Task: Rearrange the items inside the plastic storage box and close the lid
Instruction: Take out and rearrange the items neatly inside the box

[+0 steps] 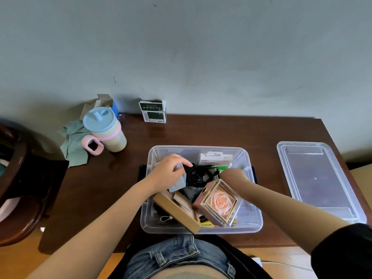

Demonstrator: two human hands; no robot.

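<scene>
Fingers (177, 167) of the left hand (167, 172) curl around a pale blue box (178, 183), holding it over the left half of the clear storage box (251, 224). Whether the right hand (231, 175) grips anything I cannot tell; its fingers are hidden deep among the black cables (198, 176), near a white carton (216, 159). Both a rose display case (219, 203) and a wooden tray (179, 213) sit tilted, the tray overhanging the near rim. Left like this, those 2 would likely stop the lid (320, 182), lying apart on the surface (201, 131), from seating. Tugging cables could also tip the rose case.
</scene>
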